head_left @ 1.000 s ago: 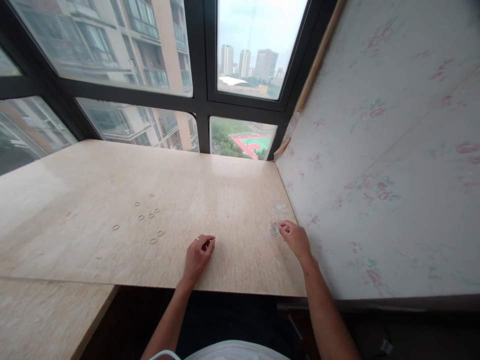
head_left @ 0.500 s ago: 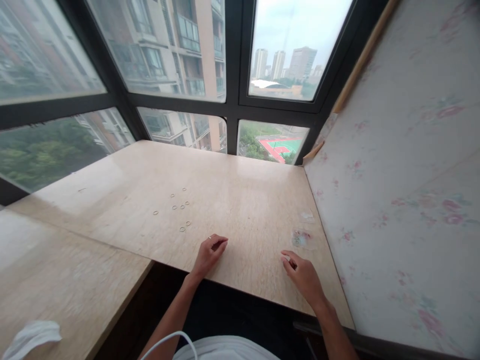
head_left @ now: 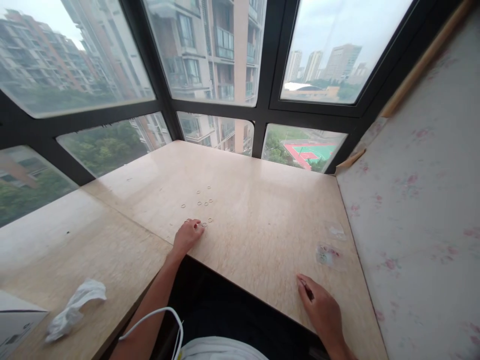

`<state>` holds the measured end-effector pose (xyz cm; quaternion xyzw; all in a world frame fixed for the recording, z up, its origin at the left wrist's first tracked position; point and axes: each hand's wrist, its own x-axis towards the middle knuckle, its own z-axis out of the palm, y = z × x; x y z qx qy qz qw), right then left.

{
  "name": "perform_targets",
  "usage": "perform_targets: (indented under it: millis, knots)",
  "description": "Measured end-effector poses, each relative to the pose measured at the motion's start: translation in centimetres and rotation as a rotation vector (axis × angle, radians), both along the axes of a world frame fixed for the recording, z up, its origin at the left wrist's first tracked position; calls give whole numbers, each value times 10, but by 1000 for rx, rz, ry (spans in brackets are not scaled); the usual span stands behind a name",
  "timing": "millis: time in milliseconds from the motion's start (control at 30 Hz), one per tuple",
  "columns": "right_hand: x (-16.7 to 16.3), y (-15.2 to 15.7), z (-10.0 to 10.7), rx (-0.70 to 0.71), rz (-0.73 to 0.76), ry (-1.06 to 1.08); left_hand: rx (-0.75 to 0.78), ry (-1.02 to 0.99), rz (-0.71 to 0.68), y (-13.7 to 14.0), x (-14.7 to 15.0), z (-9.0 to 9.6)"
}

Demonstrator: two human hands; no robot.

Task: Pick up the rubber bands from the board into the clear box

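Several small thin rings (head_left: 206, 204) lie loosely grouped on the stone-like countertop (head_left: 240, 200). My left hand (head_left: 188, 236) reaches to the near side of this group, thumb and fingers drawn together. Its fingertips are right at the nearest ring (head_left: 204, 224); whether they grip it or hold something else, I cannot tell. Over the counter's front edge at right, my right hand (head_left: 320, 302) is closed in a pinch, and what is in it, if anything, is too small to make out. Beyond it lies a clear plastic bag (head_left: 328, 254) with small coloured pieces inside.
Another clear wrapper (head_left: 336, 231) lies near the papered wall (head_left: 412, 200). Windows border the counter's far side. At lower left are a crumpled white tissue (head_left: 77, 307) and a white box (head_left: 18, 320). A white cable (head_left: 168, 309) loops over my left forearm.
My left hand has moved left to the nearest ring. My right hand stays pinched, now lower in view and farther from the bag. The view has turned left.
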<state>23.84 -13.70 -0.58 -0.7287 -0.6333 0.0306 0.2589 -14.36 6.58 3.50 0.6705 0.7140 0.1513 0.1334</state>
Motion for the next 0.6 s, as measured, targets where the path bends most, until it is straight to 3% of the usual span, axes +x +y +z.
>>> perform_targets:
  millis: [200,600]
  knots:
    - [-1,-1,-3,24,7,-15,-36,95,-80,4,9,8]
    - [-2,-4,-5,63,22,-36,-101,-49,-73,6,5,10]
